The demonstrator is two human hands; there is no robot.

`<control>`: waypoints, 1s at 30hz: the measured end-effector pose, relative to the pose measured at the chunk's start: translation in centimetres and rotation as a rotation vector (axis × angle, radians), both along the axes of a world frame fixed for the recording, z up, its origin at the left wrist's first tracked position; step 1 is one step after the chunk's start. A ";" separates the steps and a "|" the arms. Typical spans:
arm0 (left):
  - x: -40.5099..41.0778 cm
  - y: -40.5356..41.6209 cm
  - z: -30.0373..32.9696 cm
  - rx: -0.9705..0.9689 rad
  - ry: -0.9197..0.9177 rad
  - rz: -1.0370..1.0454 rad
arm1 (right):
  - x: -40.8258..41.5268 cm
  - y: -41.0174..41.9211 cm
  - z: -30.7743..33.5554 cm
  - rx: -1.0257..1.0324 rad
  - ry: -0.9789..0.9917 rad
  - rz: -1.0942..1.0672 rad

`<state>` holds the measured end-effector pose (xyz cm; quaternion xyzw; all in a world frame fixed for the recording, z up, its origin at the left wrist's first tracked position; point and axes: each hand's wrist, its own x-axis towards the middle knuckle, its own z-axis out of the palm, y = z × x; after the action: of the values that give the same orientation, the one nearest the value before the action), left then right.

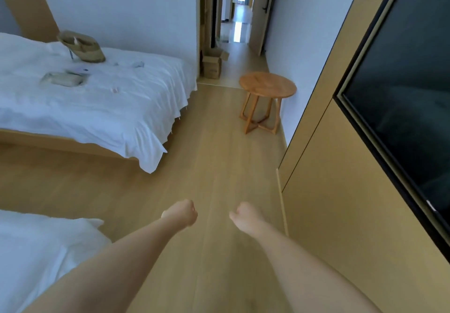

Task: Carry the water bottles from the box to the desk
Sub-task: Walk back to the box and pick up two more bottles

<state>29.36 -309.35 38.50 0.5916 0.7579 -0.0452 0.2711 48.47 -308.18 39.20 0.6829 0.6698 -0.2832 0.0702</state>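
While both arms reach forward | left hand (181, 213) fisted, empty | right hand (244, 216) curled, empty | box (214, 63) far ahead

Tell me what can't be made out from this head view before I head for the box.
- Cardboard box: far off by the doorway, flaps open, inside faces away; no water bottles visible.
- Desk: nowhere in frame.
- Left hand and right hand: fingers curled under, palms hidden; each grip looks empty.
- Small items on the bed: blurred, too small to identify.
- Hallway: overexposed, no detail.
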 end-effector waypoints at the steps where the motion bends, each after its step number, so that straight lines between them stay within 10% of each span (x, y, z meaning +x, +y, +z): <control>1: -0.2 2.1 -0.1 -0.006 0.003 0.012 | -0.1 1.9 0.0 -0.007 0.004 0.012; 30: -0.4 76.2 -2.7 -0.052 -0.022 -0.080 | -1.1 75.0 -1.2 0.006 -0.017 -0.008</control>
<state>28.96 -233.13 35.82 0.6148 0.7292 -0.0691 0.2925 47.38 -233.22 37.97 0.6883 0.6670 -0.2756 0.0729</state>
